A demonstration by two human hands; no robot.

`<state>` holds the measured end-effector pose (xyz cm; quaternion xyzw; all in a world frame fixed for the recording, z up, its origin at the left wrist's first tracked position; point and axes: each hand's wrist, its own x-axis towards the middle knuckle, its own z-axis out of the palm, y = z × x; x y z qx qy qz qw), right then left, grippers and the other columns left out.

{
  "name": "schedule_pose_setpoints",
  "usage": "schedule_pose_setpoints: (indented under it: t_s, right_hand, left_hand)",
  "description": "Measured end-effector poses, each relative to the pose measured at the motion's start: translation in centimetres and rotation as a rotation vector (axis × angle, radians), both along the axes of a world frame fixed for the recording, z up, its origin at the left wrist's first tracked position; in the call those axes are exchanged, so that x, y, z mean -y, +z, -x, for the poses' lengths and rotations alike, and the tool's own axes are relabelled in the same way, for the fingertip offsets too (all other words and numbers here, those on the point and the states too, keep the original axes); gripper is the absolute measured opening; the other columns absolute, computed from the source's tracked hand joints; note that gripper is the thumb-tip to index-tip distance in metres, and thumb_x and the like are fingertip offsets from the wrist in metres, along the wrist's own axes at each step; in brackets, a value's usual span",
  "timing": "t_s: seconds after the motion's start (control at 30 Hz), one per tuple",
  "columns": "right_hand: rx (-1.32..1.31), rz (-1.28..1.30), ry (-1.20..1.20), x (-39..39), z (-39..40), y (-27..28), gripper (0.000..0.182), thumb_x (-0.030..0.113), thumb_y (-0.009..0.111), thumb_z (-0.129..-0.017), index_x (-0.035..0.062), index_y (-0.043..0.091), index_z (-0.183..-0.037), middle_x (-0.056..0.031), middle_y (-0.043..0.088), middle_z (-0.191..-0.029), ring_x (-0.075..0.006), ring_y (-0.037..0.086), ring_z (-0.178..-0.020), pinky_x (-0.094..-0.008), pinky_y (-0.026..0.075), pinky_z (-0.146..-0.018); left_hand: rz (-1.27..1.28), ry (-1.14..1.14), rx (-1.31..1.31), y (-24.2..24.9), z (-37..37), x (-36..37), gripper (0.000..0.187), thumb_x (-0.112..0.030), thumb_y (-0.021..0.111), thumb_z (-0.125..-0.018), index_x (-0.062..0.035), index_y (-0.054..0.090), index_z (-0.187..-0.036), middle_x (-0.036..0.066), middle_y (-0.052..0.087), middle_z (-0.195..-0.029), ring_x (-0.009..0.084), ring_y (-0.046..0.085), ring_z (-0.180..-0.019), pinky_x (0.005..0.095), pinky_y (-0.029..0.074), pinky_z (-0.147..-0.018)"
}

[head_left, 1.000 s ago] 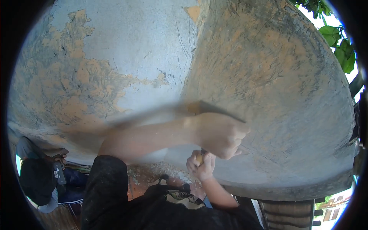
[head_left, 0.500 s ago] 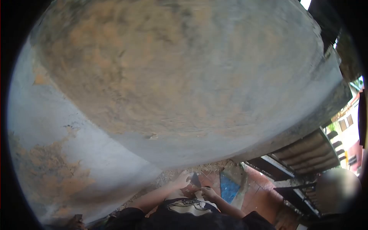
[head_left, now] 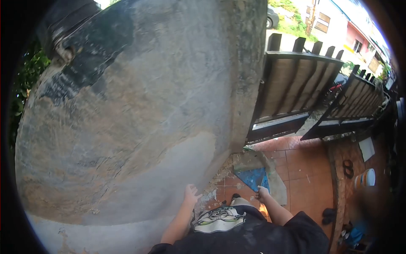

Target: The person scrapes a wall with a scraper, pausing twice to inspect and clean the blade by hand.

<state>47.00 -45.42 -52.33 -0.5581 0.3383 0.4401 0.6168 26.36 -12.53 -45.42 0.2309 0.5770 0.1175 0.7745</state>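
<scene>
My left hand (head_left: 191, 194) hangs low beside the weathered plaster wall (head_left: 127, 127), fingers spread and holding nothing. My right hand (head_left: 261, 194) is curled shut above the tiled floor (head_left: 308, 169). It seems to grip a small scraper, of which only a sliver near the fist shows. Both hands are close to my body, above my dark shirt with a pale print (head_left: 220, 220). A paler scraped patch (head_left: 186, 165) of wall lies just above the left hand.
A blue sheet (head_left: 253, 177) and plaster crumbs (head_left: 211, 192) lie at the wall's foot. A dark slatted gate (head_left: 296, 84) stands to the right of the wall's corner. Sandals (head_left: 347, 167), a white container (head_left: 367, 178) and dark shoes (head_left: 327, 215) sit on the tiles at right.
My view has swung from the wall down toward the floor and the gate. Both hands have dropped from the wall, and the left hand has opened and moved away from the right.
</scene>
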Motion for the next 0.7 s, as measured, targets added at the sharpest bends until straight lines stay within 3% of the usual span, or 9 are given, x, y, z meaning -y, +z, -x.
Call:
schedule_pose_setpoints:
  t_s: [0.17, 0.2, 0.3, 0.33, 0.43, 0.53, 0.6, 0.63, 0.7]
  right_hand:
    - [0.0, -0.239, -0.476, 4.8, -3.6, 0.8, 0.007, 0.012, 0.044, -0.089, 0.012, 0.041, -0.083, -0.003, 0.039, -0.066, -0.0121, 0.033, -0.046, -0.0266, 0.029, -0.042]
    - [0.006, -0.337, -0.493, 5.3, -4.2, 1.9, 0.006, 0.009, 0.044, -0.087, 0.0119, 0.041, -0.083, -0.0031, 0.04, -0.067, -0.0122, 0.034, -0.048, -0.0265, 0.03, -0.043]
    - [0.203, -0.499, -0.457, 5.5, -4.8, 9.3, 0.011, 0.005, 0.044, -0.085, 0.0139, 0.04, -0.089, -0.0038, 0.045, -0.075, -0.0133, 0.039, -0.052, -0.0269, 0.034, -0.046]
    - [0.254, -0.56, -0.422, 6.0, -5.1, 10.8, 0.015, 0.006, 0.044, -0.088, 0.0155, 0.037, -0.096, -0.0047, 0.046, -0.08, -0.0118, 0.04, -0.053, -0.0254, 0.033, -0.045]
    - [0.393, -0.661, -0.463, 7.1, -5.1, 16.2, 0.006, 0.017, 0.045, -0.096, 0.0165, 0.039, -0.098, -0.0033, 0.049, -0.084, -0.0103, 0.041, -0.055, -0.0239, 0.034, -0.046]
    - [0.578, -0.637, -0.521, 7.7, -4.0, 22.2, 0.01, 0.025, 0.042, -0.098, 0.0159, 0.04, -0.103, -0.0034, 0.049, -0.079, -0.0124, 0.046, -0.051, -0.0272, 0.037, -0.044]
    - [0.742, -0.595, -0.712, 9.0, -3.0, 26.4, 0.01, 0.025, 0.04, -0.099, 0.0153, 0.039, -0.101, -0.0042, 0.049, -0.078, -0.0128, 0.047, -0.05, -0.0274, 0.038, -0.042]
    - [0.863, -0.56, -0.802, 9.2, -3.1, 27.6, 0.01, 0.024, 0.038, -0.099, 0.0148, 0.039, -0.1, -0.0049, 0.049, -0.078, -0.0133, 0.047, -0.048, -0.0277, 0.039, -0.04]
    - [0.99, -0.537, -0.987, 11.3, -3.2, 29.6, 0.019, 0.022, 0.036, -0.1, 0.0151, 0.04, -0.117, -0.0054, 0.048, -0.075, -0.0139, 0.046, -0.046, -0.0273, 0.04, -0.038]
  left_hand:
    - [0.012, -0.23, 0.071, 1.3, -12.0, 4.9, 0.05, -0.02, 0.054, -0.08, -0.005, 0.044, -0.127, 0.019, 0.025, -0.147, 0.028, 0.019, -0.14, 0.0624, 0.025, -0.106]
    - [0.025, -0.302, 0.064, 1.2, -14.1, 6.1, 0.05, -0.02, 0.054, -0.08, -0.005, 0.044, -0.127, 0.019, 0.025, -0.147, 0.028, 0.019, -0.14, 0.0624, 0.025, -0.106]
    - [0.138, -0.388, 0.196, 2.3, -19.7, 9.4, 0.051, -0.017, 0.057, -0.079, -0.0023, 0.045, -0.126, 0.022, 0.026, -0.145, 0.0293, 0.02, -0.14, 0.0498, 0.028, -0.11]
    - [0.163, -0.476, 0.187, 2.8, -21.3, 10.2, 0.051, -0.017, 0.057, -0.079, -0.0023, 0.045, -0.126, 0.022, 0.026, -0.145, 0.0293, 0.02, -0.14, 0.0498, 0.028, -0.11]
    - [0.203, -0.569, 0.217, 4.0, -25.4, 13.7, 0.05, -0.018, 0.055, -0.081, -0.0017, 0.044, -0.127, 0.02, 0.027, -0.145, 0.0292, 0.023, -0.139, 0.0502, 0.027, -0.111]
    - [0.27, -0.774, 0.291, 7.6, -29.1, 17.3, 0.048, -0.019, 0.053, -0.085, -0.0003, 0.043, -0.127, 0.02, 0.029, -0.144, 0.0292, 0.027, -0.137, 0.0496, 0.028, -0.111]
    - [0.427, -1.138, 0.592, 10.9, -31.7, 22.2, 0.047, -0.021, 0.051, -0.089, 0.0009, 0.041, -0.129, 0.02, 0.033, -0.142, 0.0298, 0.031, -0.135, 0.0494, 0.03, -0.11]
    - [0.46, -1.193, 0.624, 12.2, -32.6, 23.5, 0.048, -0.021, 0.051, -0.089, 0.0014, 0.04, -0.13, 0.02, 0.035, -0.141, 0.0303, 0.032, -0.134, 0.0496, 0.031, -0.109]
    - [0.519, -1.287, 0.651, 13.9, -33.5, 25.9, 0.05, -0.022, 0.051, -0.09, 0.0021, 0.038, -0.132, 0.022, 0.037, -0.14, 0.0315, 0.034, -0.133, 0.0501, 0.031, -0.109]
